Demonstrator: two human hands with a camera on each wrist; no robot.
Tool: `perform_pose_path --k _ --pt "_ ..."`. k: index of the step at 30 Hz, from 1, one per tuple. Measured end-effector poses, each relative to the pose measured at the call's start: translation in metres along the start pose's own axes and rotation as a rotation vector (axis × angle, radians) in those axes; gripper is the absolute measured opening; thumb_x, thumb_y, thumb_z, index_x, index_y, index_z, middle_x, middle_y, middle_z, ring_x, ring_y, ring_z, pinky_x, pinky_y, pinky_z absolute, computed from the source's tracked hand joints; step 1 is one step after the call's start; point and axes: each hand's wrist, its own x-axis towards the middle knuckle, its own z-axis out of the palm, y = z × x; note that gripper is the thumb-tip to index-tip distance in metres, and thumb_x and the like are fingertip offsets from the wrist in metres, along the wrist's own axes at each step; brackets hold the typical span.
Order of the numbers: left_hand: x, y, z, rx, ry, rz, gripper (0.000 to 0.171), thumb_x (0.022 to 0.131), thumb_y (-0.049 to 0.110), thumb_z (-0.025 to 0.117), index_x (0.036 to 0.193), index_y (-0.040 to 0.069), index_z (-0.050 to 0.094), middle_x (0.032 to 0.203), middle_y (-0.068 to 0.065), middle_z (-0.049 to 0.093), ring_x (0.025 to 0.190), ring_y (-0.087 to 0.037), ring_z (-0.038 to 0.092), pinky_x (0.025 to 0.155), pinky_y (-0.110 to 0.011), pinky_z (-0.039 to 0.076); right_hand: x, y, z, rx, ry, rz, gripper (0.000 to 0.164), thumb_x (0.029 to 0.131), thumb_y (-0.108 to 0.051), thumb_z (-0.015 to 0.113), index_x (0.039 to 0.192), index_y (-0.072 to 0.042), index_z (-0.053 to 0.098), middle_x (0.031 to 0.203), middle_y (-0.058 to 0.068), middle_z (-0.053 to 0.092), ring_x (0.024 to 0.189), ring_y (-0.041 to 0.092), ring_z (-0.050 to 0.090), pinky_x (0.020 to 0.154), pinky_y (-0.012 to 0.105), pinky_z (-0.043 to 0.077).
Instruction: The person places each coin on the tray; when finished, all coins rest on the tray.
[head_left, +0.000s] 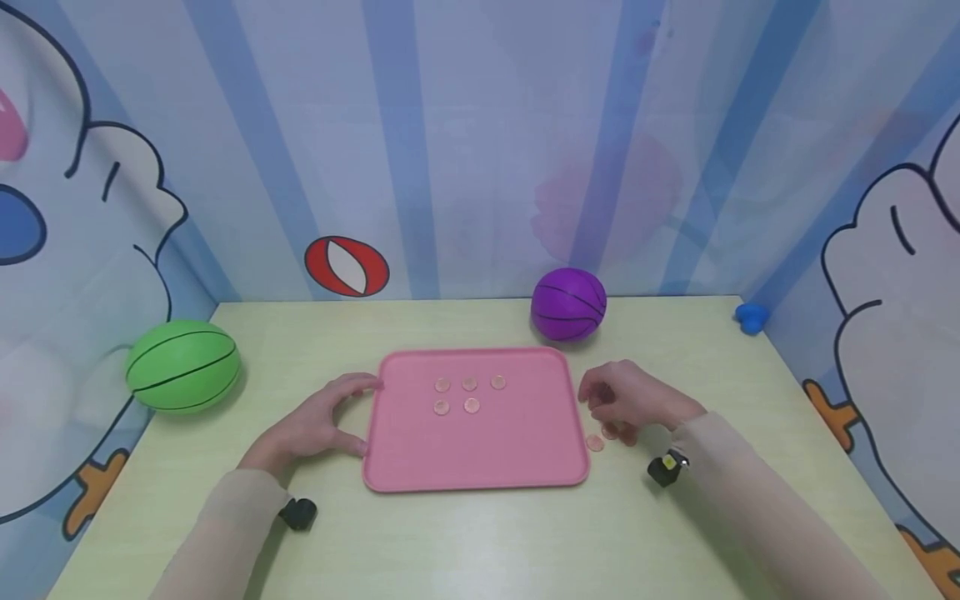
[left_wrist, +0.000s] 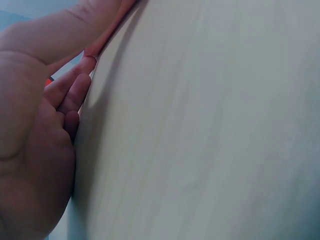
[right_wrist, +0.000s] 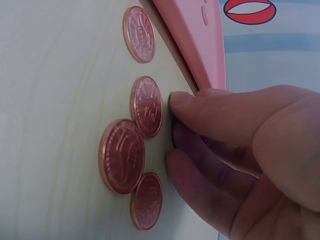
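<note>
A pink tray (head_left: 480,462) lies on the table, with several copper-coloured coins (head_left: 471,406) set out in two rows in its upper part. My left hand (head_left: 315,421) touches the tray's left rim, thumb and fingers spread apart. Just beyond the right rim is my right hand (head_left: 630,398), fingers bent loosely downward over the table. In the right wrist view, several more coins (right_wrist: 122,156) lie beside the right fingertips, some touching or overlapping. I see no coin between the thumb (right_wrist: 215,112) and fingers there.
Behind the tray's right part sits a purple ball (head_left: 568,304). A green ball (head_left: 183,367) is at the table's left edge. A small blue object (head_left: 751,318) stands in the far right corner. Printed cloth walls (head_left: 480,150) rise behind the table and on both sides.
</note>
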Motion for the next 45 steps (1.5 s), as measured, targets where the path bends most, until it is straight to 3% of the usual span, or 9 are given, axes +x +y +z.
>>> perform_pose_path --k 6,14,21,33,38,45 --pt "0.000 0.000 0.000 0.000 0.000 -0.001 0.097 0.070 0.030 0.099 0.154 0.021 0.051 0.161 -0.010 0.043 0.146 -0.039 0.036 0.122 -0.074 0.019 -0.001 0.002 -0.001 0.076 0.019 0.027 0.016 0.098 0.005 0.063 0.110 -0.002 0.070 0.080 0.015 0.067 0.048 0.024 0.063 0.049 0.043 0.061" --pt "0.000 0.001 0.000 -0.002 0.000 -0.003 0.098 0.070 0.030 0.099 0.155 0.021 0.051 0.162 -0.010 0.042 0.146 -0.040 0.036 0.122 -0.075 0.019 -0.003 0.005 -0.005 0.104 0.012 0.018 0.029 0.096 0.010 0.056 0.120 0.004 0.071 0.084 0.015 0.066 0.052 0.023 0.062 0.053 0.042 0.062" --pt "0.000 0.001 0.000 -0.007 -0.001 -0.003 0.098 0.070 0.029 0.099 0.155 0.021 0.051 0.162 -0.011 0.041 0.147 -0.040 0.035 0.122 -0.074 0.018 -0.004 0.004 -0.008 0.100 -0.007 -0.008 0.028 0.094 0.016 0.054 0.108 0.001 0.073 0.083 0.012 0.064 0.050 0.022 0.059 0.052 0.041 0.061" --pt "0.001 0.000 0.000 -0.004 -0.001 0.003 0.099 0.069 0.030 0.099 0.155 0.020 0.051 0.162 -0.011 0.042 0.145 -0.040 0.037 0.122 -0.074 0.018 -0.002 0.008 -0.006 0.052 0.034 -0.027 0.022 0.098 0.006 0.067 0.119 0.005 0.070 0.090 0.012 0.068 0.052 0.023 0.064 0.052 0.042 0.062" --pt "0.001 -0.001 0.000 -0.009 -0.001 0.008 0.098 0.069 0.029 0.099 0.155 0.021 0.051 0.162 -0.010 0.042 0.145 -0.039 0.036 0.122 -0.074 0.018 -0.001 0.016 -0.007 -0.018 0.071 -0.056 0.024 0.095 -0.001 0.074 0.119 0.001 0.071 0.092 0.007 0.069 0.053 0.020 0.065 0.055 0.036 0.061" --pt "0.000 0.000 0.000 -0.010 0.002 -0.002 0.099 0.069 0.029 0.099 0.155 0.021 0.051 0.162 -0.010 0.042 0.145 -0.039 0.036 0.122 -0.074 0.018 -0.003 0.021 -0.009 -0.021 0.151 -0.123 0.026 0.092 -0.014 0.082 0.117 -0.010 0.075 0.094 0.004 0.070 0.064 0.019 0.067 0.062 0.033 0.060"
